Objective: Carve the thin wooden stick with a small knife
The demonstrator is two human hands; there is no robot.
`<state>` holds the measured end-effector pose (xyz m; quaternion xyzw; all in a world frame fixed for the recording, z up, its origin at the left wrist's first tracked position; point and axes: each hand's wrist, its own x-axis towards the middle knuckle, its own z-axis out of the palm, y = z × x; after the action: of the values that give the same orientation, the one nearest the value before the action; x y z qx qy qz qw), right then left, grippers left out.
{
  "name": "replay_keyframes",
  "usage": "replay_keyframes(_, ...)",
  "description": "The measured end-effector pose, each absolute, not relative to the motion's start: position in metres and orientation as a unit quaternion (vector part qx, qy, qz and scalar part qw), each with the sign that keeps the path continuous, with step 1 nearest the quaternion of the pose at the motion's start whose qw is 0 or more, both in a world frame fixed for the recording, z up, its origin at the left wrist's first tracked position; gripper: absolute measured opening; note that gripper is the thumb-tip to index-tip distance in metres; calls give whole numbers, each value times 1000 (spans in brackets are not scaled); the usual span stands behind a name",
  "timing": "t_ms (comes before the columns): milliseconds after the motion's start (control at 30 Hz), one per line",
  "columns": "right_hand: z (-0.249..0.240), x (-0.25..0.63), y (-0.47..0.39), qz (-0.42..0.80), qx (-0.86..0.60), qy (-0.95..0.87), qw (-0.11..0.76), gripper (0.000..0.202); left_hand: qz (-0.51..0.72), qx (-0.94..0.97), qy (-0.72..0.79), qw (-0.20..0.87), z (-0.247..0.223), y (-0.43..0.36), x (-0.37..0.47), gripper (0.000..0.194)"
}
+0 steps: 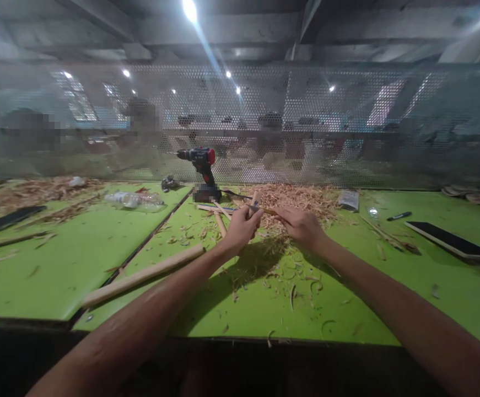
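My left hand is closed, thumb and fingers pinched round the left end of a thin brown stick-like piece. From the right, my right hand grips the other end, its fingers curled over it. Whether the piece is plain wood or a handled tool I cannot tell. Just behind the left fingertips, a pale wooden piece sticks up; its lower part is hidden. Both hands are above the green table, in front of a heap of wood shavings.
A cordless drill stands behind my left hand, near a perforated screen. A long wooden stick lies beside my left forearm. Further left is a plastic bottle. On the right lie a marker and a black-topped flat block.
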<state>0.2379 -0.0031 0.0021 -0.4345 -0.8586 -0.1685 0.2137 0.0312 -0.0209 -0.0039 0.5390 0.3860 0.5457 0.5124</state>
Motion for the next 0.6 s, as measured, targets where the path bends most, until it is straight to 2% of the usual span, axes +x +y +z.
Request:
replay_keyframes(300,1,232,-9,-158,-466,-845,207,48,522,523,357,572,-3,-22,32,39)
replay_keyframes(467,-2,230,-6,-133,-422,-872,210,43,537,501,341,587,-4,-19,30,43)
replay_keyframes(600,-8,230,-4,-141,-399,-884,201,51,548,495,337,584,-5,-15,27,48)
